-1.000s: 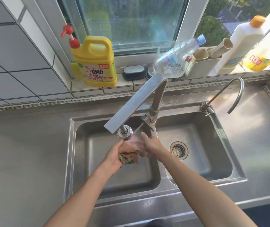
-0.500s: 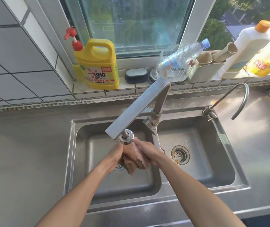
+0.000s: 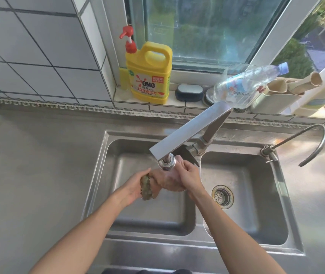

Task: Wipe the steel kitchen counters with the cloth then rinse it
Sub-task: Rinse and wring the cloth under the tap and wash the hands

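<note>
Both hands (image 3: 136, 186) around cloth (image 3: 163, 181)

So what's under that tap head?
Under the tap head, both hands, left hand and right hand, hold a cloth over the left basin. The basin's drain is covered.

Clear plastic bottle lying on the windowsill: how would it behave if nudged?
The clear plastic bottle looks empty, so probably light. It lies on its side against the beige holder, so it may roll. Thin walls would likely dent when gripped.
</note>
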